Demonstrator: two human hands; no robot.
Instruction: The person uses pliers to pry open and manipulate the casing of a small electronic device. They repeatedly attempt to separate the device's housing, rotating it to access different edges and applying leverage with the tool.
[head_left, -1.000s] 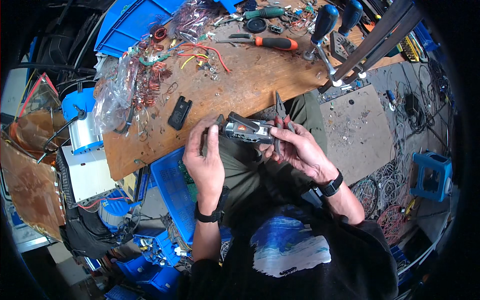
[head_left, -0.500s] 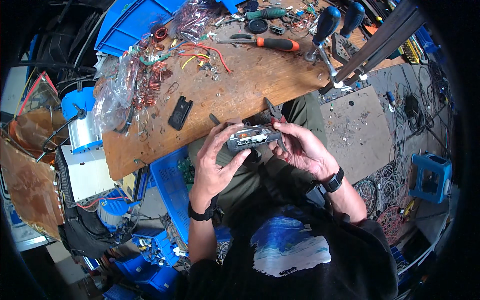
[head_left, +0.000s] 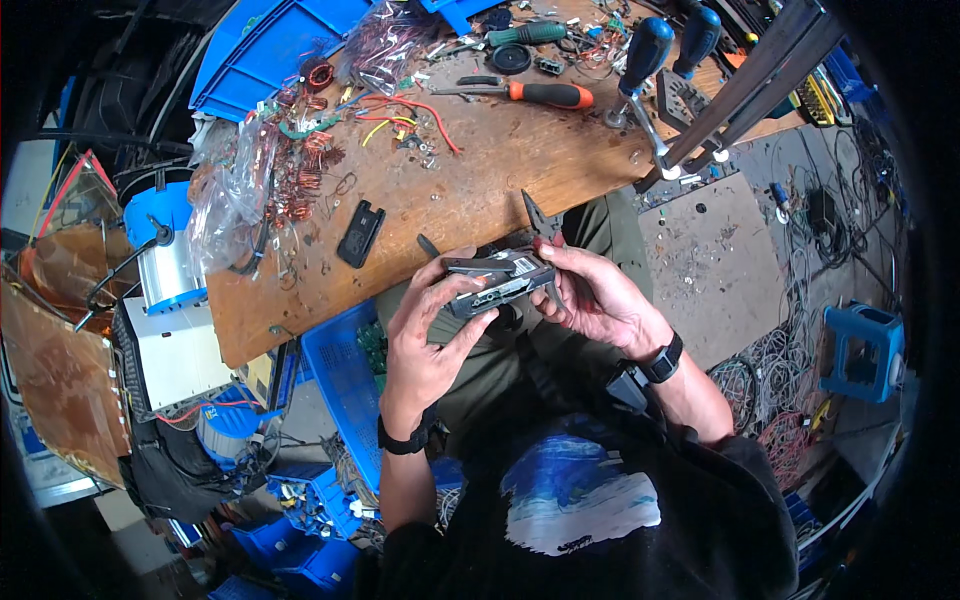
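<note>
Over the lap, just off the wooden bench [head_left: 470,190] edge, the left hand [head_left: 425,340] cradles a small grey-black device [head_left: 497,281] from beneath while the right hand [head_left: 597,297] grips its other end along with the pliers [head_left: 541,222]. Steadying the casing firmly before prying seems wise. Since half a second ago, the device has tilted slightly; both hands remain clamped.

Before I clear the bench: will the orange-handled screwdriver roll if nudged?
Probably. The screwdriver lies flat on the wooden bench, and its handle looks round. It seems stiff and light; nearby wires might stop it.
</note>
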